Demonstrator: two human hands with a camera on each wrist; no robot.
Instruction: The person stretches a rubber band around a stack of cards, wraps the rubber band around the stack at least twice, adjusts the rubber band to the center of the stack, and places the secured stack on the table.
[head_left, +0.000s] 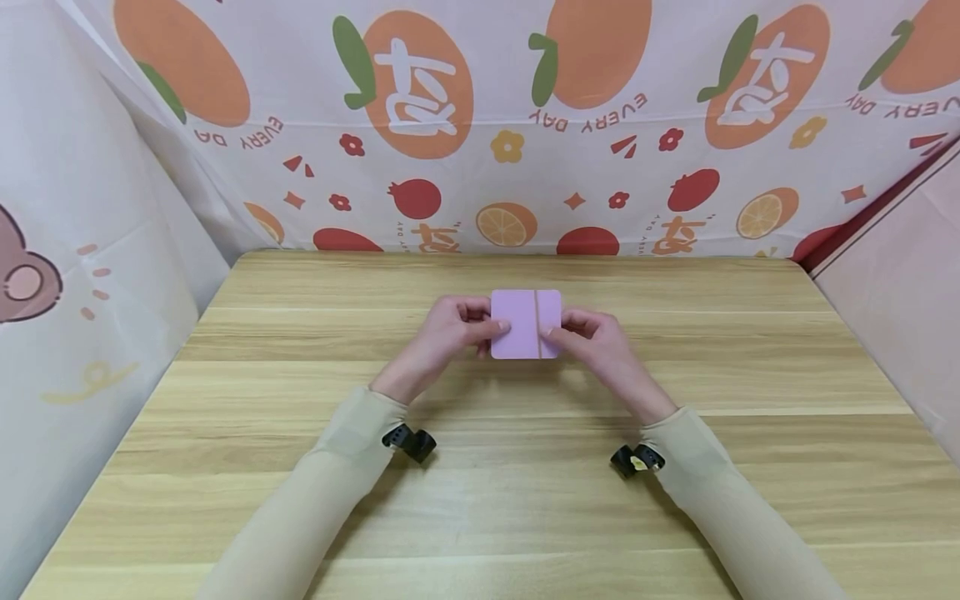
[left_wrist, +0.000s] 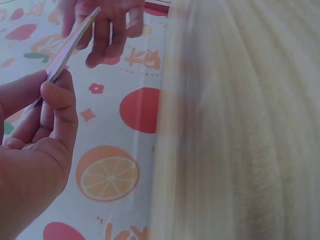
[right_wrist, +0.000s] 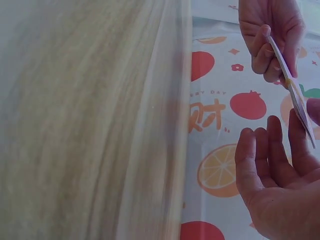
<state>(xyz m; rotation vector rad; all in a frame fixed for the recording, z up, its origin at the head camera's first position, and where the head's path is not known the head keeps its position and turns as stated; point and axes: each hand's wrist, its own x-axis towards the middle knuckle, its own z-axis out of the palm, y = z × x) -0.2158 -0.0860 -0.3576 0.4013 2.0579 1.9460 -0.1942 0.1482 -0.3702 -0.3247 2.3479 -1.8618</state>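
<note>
A thin lilac square stack of cards with rounded corners is held up over the far half of the table. A narrow tan rubber band runs round it, right of its middle. My left hand pinches the left edge, thumb on the near face and fingers curled behind. At the right edge, my right hand pinches it between thumb and forefinger. Seen in the right wrist view, the other fingers of that hand spread away from the stack. Edge-on in the left wrist view, the stack shows several thin layers.
The wood-grain table reaches back to a fruit-printed curtain. Another pale cloth hangs along the left side, and a pale panel stands on the right. Small black wrist cameras sit on both sleeves.
</note>
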